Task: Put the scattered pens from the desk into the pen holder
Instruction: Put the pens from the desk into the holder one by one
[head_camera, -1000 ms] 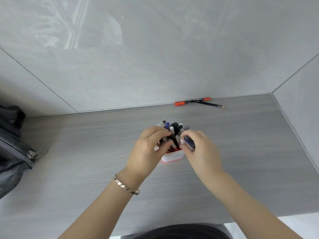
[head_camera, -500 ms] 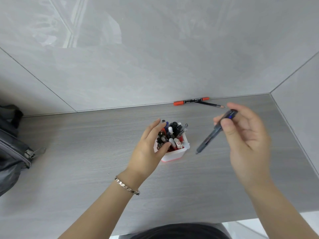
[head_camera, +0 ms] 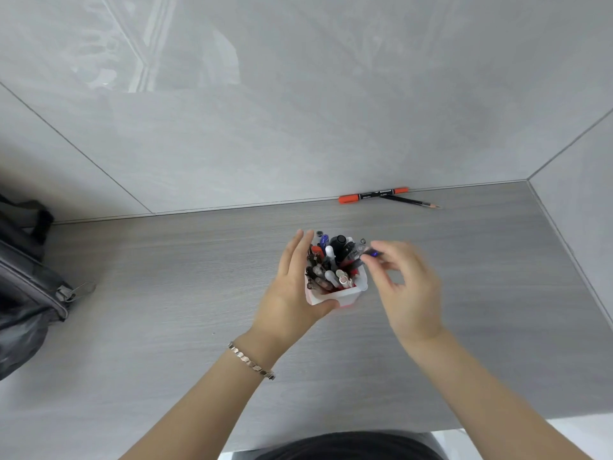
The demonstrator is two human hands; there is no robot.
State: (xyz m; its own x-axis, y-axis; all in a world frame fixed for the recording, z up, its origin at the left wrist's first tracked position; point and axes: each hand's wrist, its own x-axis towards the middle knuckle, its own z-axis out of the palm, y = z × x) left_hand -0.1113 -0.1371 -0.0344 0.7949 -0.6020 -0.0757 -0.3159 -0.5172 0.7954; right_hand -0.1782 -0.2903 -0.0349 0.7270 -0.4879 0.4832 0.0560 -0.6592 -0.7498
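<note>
Office-like nook: grey desk (head_camera: 166, 310), tiled wall (head_camera: 298, 111), bag (head_camera: 26, 293).

Worktop (head_camera: 166, 327) shows matt grey woodgrain; wall panels (head_camera: 331, 111) gleam glossy, stone-look; pen holder (head_camera: 335, 298) smooth white plastic; bracelet (head_camera: 251, 360) shiny metal.

Glossy grey tiled walls (head_camera: 298, 134), grey woodgrain desk (head_camera: 166, 310), corner at right
</note>
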